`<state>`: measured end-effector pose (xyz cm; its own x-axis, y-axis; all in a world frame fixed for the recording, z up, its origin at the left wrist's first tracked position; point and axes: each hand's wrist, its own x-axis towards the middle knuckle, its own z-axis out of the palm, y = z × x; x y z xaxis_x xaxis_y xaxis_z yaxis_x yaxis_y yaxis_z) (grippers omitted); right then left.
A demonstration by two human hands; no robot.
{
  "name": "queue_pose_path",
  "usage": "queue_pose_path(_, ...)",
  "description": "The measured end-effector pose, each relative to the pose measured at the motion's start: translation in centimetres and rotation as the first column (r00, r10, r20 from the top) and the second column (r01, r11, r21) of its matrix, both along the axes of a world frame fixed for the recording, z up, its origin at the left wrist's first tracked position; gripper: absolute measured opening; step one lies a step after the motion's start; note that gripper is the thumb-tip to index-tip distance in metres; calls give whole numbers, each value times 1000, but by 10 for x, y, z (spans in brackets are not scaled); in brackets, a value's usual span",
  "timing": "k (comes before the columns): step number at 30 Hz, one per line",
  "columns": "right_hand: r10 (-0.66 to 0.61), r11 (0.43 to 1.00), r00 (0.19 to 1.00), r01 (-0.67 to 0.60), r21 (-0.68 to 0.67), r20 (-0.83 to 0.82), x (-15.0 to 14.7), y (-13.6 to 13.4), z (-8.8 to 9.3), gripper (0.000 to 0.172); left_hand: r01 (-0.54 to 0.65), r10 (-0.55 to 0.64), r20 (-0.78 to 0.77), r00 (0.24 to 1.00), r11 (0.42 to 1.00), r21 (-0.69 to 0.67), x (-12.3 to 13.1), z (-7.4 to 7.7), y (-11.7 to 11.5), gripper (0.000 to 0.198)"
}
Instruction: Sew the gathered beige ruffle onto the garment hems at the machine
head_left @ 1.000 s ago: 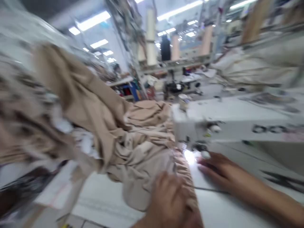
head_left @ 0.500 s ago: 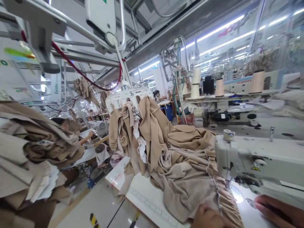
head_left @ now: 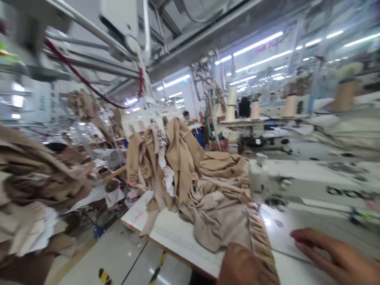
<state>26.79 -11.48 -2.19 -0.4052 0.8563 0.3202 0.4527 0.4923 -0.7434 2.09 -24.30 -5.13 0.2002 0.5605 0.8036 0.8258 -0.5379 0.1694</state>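
A tan garment (head_left: 219, 221) with a gathered, ruffled edge (head_left: 259, 233) lies across the sewing table, its edge running under the head of a white sewing machine (head_left: 308, 180). My left hand (head_left: 242, 265) is at the garment's near end, fingers curled over the cloth beside the gathered strip. On the machine bed to the right is my right hand (head_left: 329, 251), its thumb and fingers apart and nothing visible between them. A small round metal disc (head_left: 278, 223) shows on the bed beyond its fingertips, near the bright needle light.
Tan cloth pieces (head_left: 181, 158) hang from a white clamp hanger (head_left: 148, 118) over the table's far end. More hanging cloth (head_left: 38, 174) fills the left side. Thread cones (head_left: 289, 106) stand on a machine behind. A co-worker (head_left: 63, 152) sits at the left.
The view has swung to the right, showing more of the machine. My right hand is now farther from the metal disc, with its fingers more spread. My left hand stays at the cloth.
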Motion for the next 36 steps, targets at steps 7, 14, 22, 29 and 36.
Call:
queue_pose_path(7,-84,980,996,80,-182,-15,18,-113,34,36,36,196,403,894,865,-500,-2,-41,-112,27)
queue_pose_path(14,-85,988,992,71,-135,-95,2,-124,22,21,629,264,686,678,275,-727,24,-1,-79,52)
queue_pose_path(22,-42,998,996,46,-51,73,-9,-102,28,26,474,25,543,840,455,-754,9,52,-77,27)
queue_pose_path(29,76,997,949,-72,-22,307,-28,-81,35,40,404,-303,281,911,515,-756,23,39,-65,28)
queue_pose_path(36,109,990,881,-136,27,461,-31,-67,34,37,401,-565,72,822,484,-778,10,80,-31,31)
